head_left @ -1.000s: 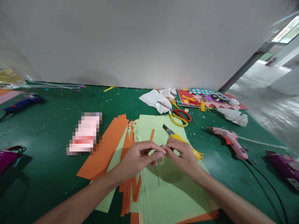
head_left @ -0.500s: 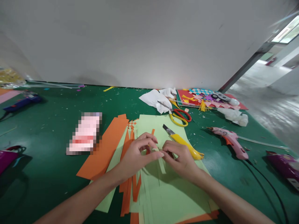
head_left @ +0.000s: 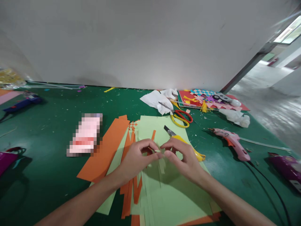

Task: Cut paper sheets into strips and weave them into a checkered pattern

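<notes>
Above the light green paper sheets, my left hand pinches a small light green paper strip between thumb and fingers. My right hand is close beside it, thumb and forefinger curved near the strip's upper end; whether they touch it is too small to tell. Orange strips and an orange sheet lie left of the green paper. A yellow utility knife rests behind my right hand, its blade out. A small orange-and-white woven piece sits at the top of the strips.
Red and yellow scissors lie by crumpled white paper. At right are a pink glue gun with its cord and a purple object. A blurred-out pink item is at left, a blue glue gun farther left.
My right hand has parted slightly from my left, and its fingers have opened and lifted. The left fingers have come down a little, and the green strip has shifted slightly.
</notes>
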Tool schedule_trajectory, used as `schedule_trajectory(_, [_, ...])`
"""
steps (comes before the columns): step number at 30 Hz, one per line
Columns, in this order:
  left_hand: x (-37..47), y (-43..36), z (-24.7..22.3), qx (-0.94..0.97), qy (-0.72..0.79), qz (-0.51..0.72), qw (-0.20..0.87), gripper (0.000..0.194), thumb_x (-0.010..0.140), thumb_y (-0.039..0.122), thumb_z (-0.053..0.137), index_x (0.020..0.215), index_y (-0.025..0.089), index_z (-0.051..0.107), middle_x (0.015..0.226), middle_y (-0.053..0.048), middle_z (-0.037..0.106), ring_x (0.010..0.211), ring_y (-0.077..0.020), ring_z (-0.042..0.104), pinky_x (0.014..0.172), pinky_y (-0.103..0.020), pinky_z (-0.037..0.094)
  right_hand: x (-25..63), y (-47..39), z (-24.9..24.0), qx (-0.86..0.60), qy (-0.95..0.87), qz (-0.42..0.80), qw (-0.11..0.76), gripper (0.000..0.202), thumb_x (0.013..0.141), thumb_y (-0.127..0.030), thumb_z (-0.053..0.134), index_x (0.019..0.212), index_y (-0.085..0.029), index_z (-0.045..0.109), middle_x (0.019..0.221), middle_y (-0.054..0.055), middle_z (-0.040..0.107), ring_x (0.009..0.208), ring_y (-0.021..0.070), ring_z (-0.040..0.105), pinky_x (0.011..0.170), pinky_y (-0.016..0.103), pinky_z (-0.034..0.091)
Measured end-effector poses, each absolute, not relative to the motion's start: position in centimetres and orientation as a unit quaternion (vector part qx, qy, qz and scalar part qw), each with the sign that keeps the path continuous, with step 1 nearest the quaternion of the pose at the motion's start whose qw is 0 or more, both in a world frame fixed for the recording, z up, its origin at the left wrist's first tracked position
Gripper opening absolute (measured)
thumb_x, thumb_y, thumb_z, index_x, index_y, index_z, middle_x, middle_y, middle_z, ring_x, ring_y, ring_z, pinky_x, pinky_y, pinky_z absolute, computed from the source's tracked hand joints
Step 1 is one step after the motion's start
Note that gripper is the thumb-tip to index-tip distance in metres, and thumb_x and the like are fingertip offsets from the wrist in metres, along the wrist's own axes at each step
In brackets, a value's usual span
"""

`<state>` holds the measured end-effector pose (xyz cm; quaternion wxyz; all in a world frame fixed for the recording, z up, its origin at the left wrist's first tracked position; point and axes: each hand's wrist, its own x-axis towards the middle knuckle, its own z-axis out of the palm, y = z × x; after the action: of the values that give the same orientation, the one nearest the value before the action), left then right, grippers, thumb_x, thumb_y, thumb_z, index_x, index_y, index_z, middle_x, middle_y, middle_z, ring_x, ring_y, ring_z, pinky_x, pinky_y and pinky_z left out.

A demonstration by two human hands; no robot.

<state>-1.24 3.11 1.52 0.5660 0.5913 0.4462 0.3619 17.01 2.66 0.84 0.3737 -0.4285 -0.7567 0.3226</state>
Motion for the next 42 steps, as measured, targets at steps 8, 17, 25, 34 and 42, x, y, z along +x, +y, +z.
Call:
schedule_trajectory(8, [-1.32,2.77,0.46,0.672,0.425,0.374,0.478,0.005,0.077,0.014,0.065,0.076,0.019,0.066,0.078,0.0,0.065,0.072,-0.0137,0.059,0.064,-0.023,0.044,16.29,2.39,0.56,-0.435,-0.714,0.392,0.383,0.017,0.08,-0.033,0.068,0.09,-0.02,0.062,0.08,0.003,0.06,0.07,0.0135,0.057,0.052,0.023,0.043])
schedule_trajectory(17, [-1.28,2.46,0.65,0.646,0.439,0.382,0.495,0.012,0.079,0.021,0.066,0.082,0.02,0.054,0.076,0.004,0.059,0.07,-0.0108,0.057,0.065,-0.021,0.045,16.25,2.61,0.44,-0.43,-0.709,0.394,0.397,0.012,0.08,-0.03,0.069,0.085,-0.021,0.063,0.08,0.002,0.061,0.068,0.0127,0.055,0.056,0.024,0.045])
schedule_trajectory(25, [-1.02,2.22,0.49,0.629,0.432,0.374,0.526,0.018,0.08,0.021,0.067,0.083,0.02,0.049,0.077,0.005,0.057,0.068,-0.0101,0.057,0.064,-0.021,0.045,16.19,2.87,0.33,-0.452,-0.657,0.432,0.421,0.007,0.08,-0.025,0.065,0.074,-0.02,0.064,0.077,0.001,0.061,0.074,0.0136,0.056,0.058,0.023,0.044])
schedule_trajectory(34, [-1.08,2.85,1.23,0.501,0.378,0.352,0.694,0.016,0.089,0.026,0.059,0.093,0.021,0.043,0.08,-0.001,0.069,0.076,-0.0129,0.062,0.07,-0.023,0.042,16.56,3.05,0.23,-0.428,-0.538,0.589,0.425,0.012,0.081,-0.03,0.068,0.075,-0.02,0.064,0.075,-0.003,0.053,0.059,0.0071,0.052,0.054,0.021,0.042])
schedule_trajectory(42, [-0.97,3.14,1.21,0.439,0.346,0.355,0.749,0.019,0.087,0.021,0.063,0.089,0.02,0.044,0.082,0.0,0.069,0.076,-0.0138,0.066,0.073,-0.024,0.043,16.47,3.08,0.08,-0.381,-0.506,0.634,0.444,0.009,0.08,-0.028,0.069,0.076,-0.02,0.066,0.082,-0.003,0.053,0.058,0.0061,0.054,0.056,0.022,0.043])
